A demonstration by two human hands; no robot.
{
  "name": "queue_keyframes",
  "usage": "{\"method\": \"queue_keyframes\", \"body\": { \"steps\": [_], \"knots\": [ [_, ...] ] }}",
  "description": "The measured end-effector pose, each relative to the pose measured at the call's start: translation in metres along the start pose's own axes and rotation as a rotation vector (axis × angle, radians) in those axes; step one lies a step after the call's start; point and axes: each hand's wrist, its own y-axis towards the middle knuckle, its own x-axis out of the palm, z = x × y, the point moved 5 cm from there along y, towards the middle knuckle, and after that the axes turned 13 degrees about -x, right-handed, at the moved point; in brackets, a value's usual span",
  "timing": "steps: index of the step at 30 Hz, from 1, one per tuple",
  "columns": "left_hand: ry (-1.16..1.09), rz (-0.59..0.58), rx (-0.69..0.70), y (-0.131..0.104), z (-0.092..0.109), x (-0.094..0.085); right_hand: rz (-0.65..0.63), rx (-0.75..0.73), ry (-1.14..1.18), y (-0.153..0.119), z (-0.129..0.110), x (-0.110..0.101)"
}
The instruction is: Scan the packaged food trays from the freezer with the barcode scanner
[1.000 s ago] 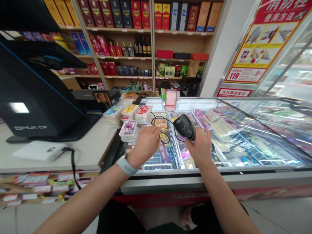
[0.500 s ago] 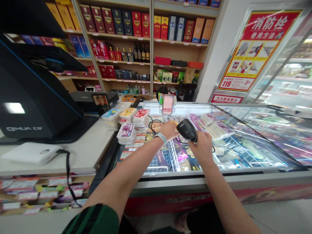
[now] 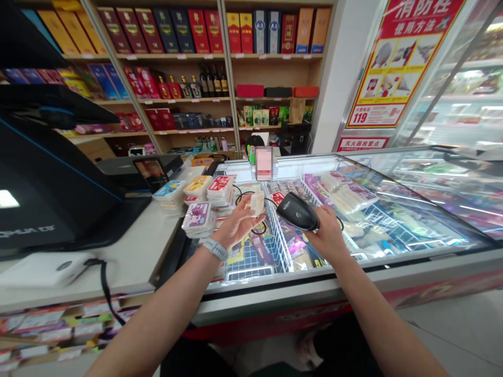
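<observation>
My right hand (image 3: 328, 233) is wrapped round the handle of a black barcode scanner (image 3: 297, 212), whose head points left above the glass-topped freezer (image 3: 275, 285). Left of it, my left hand (image 3: 236, 222), with a pale watch band on the wrist, is turned partly palm up. Its fingers hold a small pale, box-like pack (image 3: 257, 203); the print on it is too blurred to read. A thin black cable (image 3: 239, 193) loops behind this hand. Close by on the left stand stacks of flat plastic packs, with a purple-labelled pack (image 3: 196, 215) nearest me and a red-labelled pack (image 3: 222, 184) behind.
A white counter (image 3: 157, 235) on the left carries a dark checkout terminal (image 3: 51, 193) and a white device (image 3: 47, 269) with a black strap. A phone-like screen (image 3: 264, 163) stands at the freezer's back edge. Wire baskets (image 3: 251, 269) with packaged goods show through the glass.
My left hand has drawn left and towards me, away from the scanner, and turned so the pale pack shows. The scanner has tipped a little flatter in my right hand. The view has shifted.
</observation>
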Motion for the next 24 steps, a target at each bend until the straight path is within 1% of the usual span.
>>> {"method": "queue_keyframes", "body": {
  "steps": [2, 4, 7, 13, 17, 21, 22, 24],
  "knots": [
    [-0.245, -0.118, -0.015, -0.010, 0.002, 0.001, -0.037, -0.021, 0.053, 0.001, -0.004, 0.002],
    [-0.369, -0.175, -0.006, -0.014, 0.005, 0.002, -0.085, -0.042, 0.095, 0.002, -0.007, 0.003],
    [-0.402, -0.179, -0.001, -0.014, 0.008, 0.003, -0.119, -0.056, 0.137, 0.002, -0.008, 0.005],
    [-0.435, -0.220, -0.008, -0.010, 0.012, 0.008, -0.101, -0.016, 0.164, 0.005, -0.008, 0.003],
    [-0.484, -0.193, -0.020, -0.001, 0.015, 0.010, -0.084, 0.005, 0.151, 0.005, -0.007, 0.003],
    [-0.585, -0.138, -0.058, 0.019, 0.013, 0.008, -0.064, 0.000, 0.145, 0.003, -0.005, 0.004],
    [-0.606, -0.115, -0.067, 0.025, 0.013, 0.007, -0.063, -0.008, 0.143, 0.003, -0.006, 0.004],
    [-0.613, -0.026, -0.081, 0.038, 0.012, 0.002, -0.059, -0.019, 0.137, 0.003, -0.006, 0.004]
  ]
}}
